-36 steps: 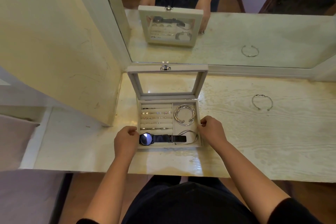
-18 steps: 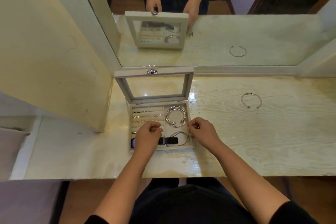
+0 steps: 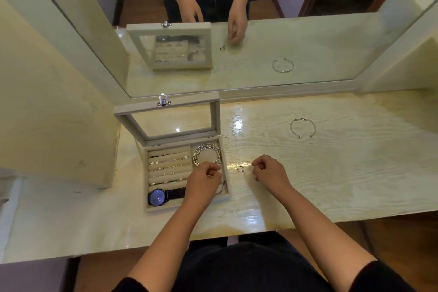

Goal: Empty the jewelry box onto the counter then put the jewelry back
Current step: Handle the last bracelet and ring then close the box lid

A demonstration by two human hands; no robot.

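**Two Curled Hands at the Open Jewelry Box**

We looked down on the counter and saw the jewelry box standing toward its left end, about midway between the front and back edges. Its glass-paned lid was raised and reached back to the mirror that ran along the back edge. Inside, rows of small rings filled the left compartment. A stack of silver bangles lay in the back right compartment. A blue-faced watch lay along the front wall, its dark strap passing under the left hand.

That hand hung over the right side of the box, its fingers curled in against the thumb. We could not tell whether anything sat between them. A thin bracelet showed just beside it, against the box's right wall.

The right hand was over the counter just right of the box, nearer the front edge than the back. Its fingers were drawn in tight to the thumb, and again we could not tell whether it held anything.

Between the two hands a loose ring lay on the counter, just outside the box's right wall and touching neither hand. Well off to the right, nearer the back edge, an open cuff bangle lay flat with its ends pointing toward the front edge.
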